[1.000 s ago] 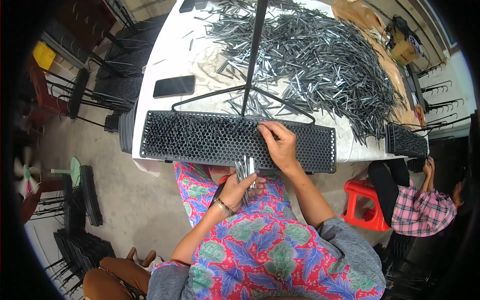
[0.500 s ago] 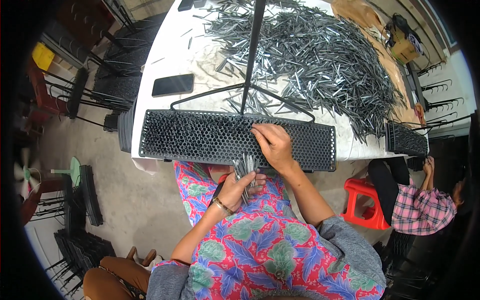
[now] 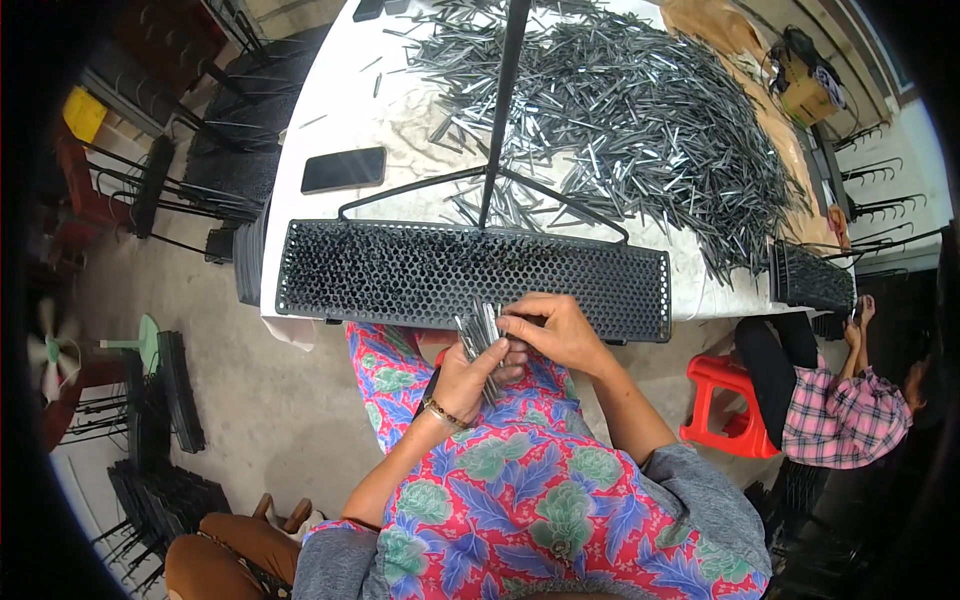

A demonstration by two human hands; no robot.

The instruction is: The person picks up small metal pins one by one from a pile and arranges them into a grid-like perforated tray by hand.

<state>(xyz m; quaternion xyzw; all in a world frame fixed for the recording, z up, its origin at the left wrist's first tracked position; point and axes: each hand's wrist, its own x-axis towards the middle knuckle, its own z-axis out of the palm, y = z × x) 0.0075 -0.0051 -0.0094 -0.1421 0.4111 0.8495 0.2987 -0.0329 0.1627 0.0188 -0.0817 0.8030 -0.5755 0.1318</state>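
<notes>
The left hand (image 3: 470, 375) is closed around a bundle of thin metal rods (image 3: 478, 335), which stand fanned upward out of the fist. The right hand (image 3: 555, 330) is just beside the left hand, to its right, with its fingertips (image 3: 508, 325) pinched on the top of the bundle. The two hands touch at the rods. A bracelet (image 3: 440, 412) sits on the left wrist.

Directly beyond both hands lies a long black perforated tray (image 3: 400, 275), its near edge just above the knuckles. The tray rests along the near edge of a white table (image 3: 330, 130). Farther beyond the hands, a large heap of loose rods (image 3: 640, 110) covers the table. A black stand (image 3: 500, 120) rises from behind the tray. A dark phone (image 3: 343, 168) lies beyond and left of the left hand.

Well to the right of the right hand, another person in a plaid shirt (image 3: 830, 415) sits beside a red stool (image 3: 725, 405).
</notes>
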